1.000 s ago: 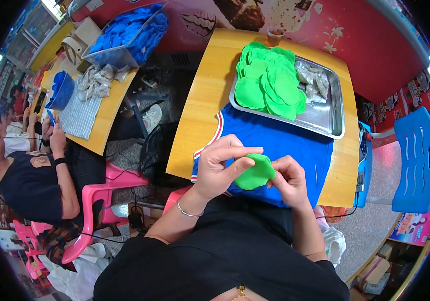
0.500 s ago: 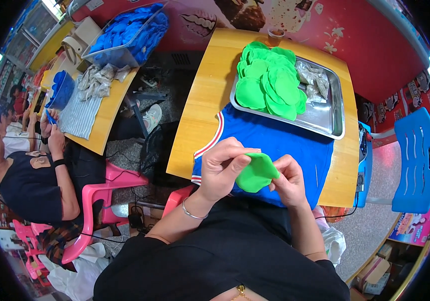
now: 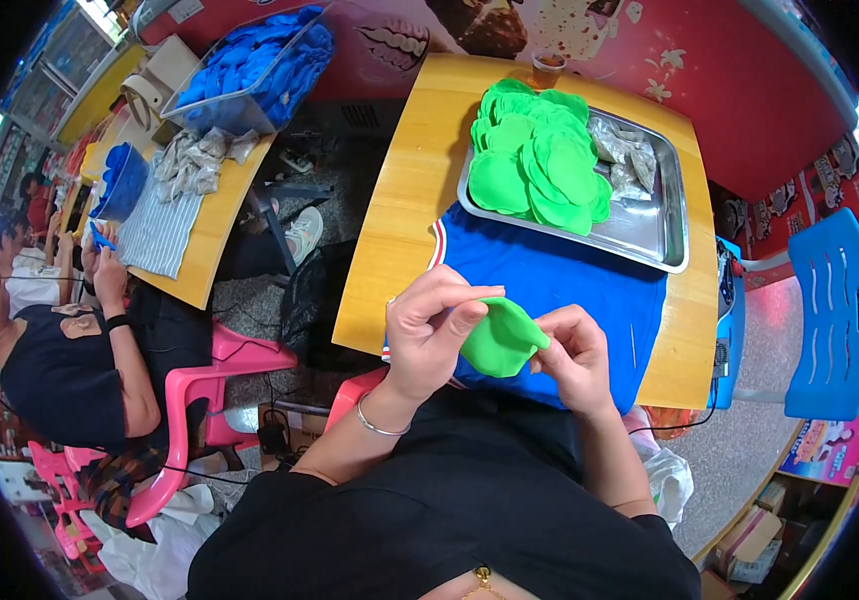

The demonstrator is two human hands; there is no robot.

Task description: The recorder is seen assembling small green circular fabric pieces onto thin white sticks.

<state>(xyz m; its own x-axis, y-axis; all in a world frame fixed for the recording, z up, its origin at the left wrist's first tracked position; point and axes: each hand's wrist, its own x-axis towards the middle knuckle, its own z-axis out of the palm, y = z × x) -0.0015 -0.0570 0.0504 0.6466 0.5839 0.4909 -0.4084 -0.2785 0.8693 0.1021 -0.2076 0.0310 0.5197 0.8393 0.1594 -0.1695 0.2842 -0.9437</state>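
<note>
Between my two hands is a rounded, soft green fabric piece (image 3: 497, 342), held above a blue cloth with striped trim (image 3: 559, 275). My left hand (image 3: 427, 325) pinches its upper left edge between thumb and fingers. On the other side, my right hand (image 3: 575, 358) grips a small pulled-out corner of the piece, the fingertips pressed together. Beyond the cloth, a heap of similar green pieces (image 3: 534, 160) fills the left part of a metal tray (image 3: 657, 235). Small clear bags of greyish filling (image 3: 627, 160) lie in the tray's right part.
A cup of brown drink (image 3: 547, 68) stands behind the tray on the wooden table (image 3: 389, 200). At the left, a person (image 3: 69, 370) handles a blue piece by another table, with a bin of blue pieces (image 3: 259, 75). A blue chair (image 3: 829, 315) stands right, a pink chair (image 3: 184, 400) left.
My left hand has shifted slightly left with the green piece, which now looks stretched toward my right hand. My right hand keeps its pinch at the corner.
</note>
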